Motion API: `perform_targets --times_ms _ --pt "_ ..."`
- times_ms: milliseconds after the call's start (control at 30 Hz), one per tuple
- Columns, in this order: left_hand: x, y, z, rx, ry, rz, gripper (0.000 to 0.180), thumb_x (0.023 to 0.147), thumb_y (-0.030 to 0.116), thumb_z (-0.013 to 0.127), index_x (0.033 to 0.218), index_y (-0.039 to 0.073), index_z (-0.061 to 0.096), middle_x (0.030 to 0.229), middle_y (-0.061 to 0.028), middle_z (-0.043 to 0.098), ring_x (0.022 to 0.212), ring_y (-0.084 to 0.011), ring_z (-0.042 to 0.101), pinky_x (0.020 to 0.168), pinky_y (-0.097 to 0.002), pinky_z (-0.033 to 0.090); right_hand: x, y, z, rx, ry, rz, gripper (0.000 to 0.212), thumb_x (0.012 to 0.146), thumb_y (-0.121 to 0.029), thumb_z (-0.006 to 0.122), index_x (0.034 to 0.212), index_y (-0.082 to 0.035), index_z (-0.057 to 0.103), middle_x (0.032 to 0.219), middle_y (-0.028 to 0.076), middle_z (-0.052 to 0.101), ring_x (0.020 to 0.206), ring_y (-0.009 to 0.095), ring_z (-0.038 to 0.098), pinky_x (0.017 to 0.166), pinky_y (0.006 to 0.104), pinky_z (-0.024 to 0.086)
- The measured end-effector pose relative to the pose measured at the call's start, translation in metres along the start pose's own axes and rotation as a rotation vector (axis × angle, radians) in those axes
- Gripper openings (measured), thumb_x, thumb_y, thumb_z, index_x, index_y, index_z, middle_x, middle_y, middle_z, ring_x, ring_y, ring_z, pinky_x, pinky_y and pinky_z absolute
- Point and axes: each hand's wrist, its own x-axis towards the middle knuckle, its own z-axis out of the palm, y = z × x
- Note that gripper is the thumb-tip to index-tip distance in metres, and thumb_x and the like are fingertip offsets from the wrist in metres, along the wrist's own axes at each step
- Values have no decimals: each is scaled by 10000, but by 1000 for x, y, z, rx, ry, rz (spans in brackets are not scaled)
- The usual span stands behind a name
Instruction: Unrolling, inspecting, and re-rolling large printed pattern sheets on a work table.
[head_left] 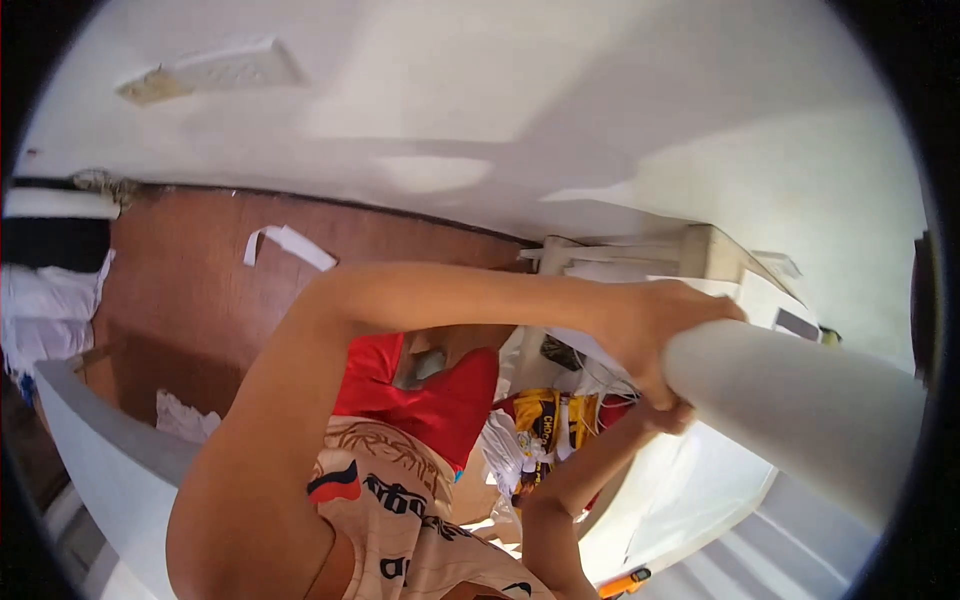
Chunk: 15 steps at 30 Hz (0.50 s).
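A thick white roll (800,410) slants across the right side of the view, its near end at my hands. My left arm reaches over from the left, and my left hand (660,325) is closed round the end of the roll from above. Just below it, my right hand (668,415) is closed against the underside of the same end; most of its fingers are hidden behind the roll. Beneath the roll is a white tabletop (690,500).
An orange tool (625,583) lies at the tabletop's near edge. Yellow and dark packets (545,420) sit beside my right forearm. A white strip (290,245) lies on the reddish-brown floor (190,270). A pale curved panel (110,440) stands at left; a wall (450,90) rises ahead.
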Motion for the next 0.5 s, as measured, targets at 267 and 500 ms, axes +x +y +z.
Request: perform_targets --times_ms 267,500 --pt "28 39 10 47 3 -266 1029 570 274 967 1458 51 497 1338 -189 640 1242 -338 633 1051 -441 502 45 -188 41 -180 -233 97 1122 729 -642 875 1517 20 427 1478 163 507 1330 307 523 1121 468 430" --pt "36 91 9 169 165 -454 1006 642 337 1005 1448 39 481 1328 -183 637 1264 -293 612 1056 -435 491 62 -318 63 200 -38 -164 1455 557 -593 994 1628 -23 192 1640 168 347 1535 325 313 1256 471 226"
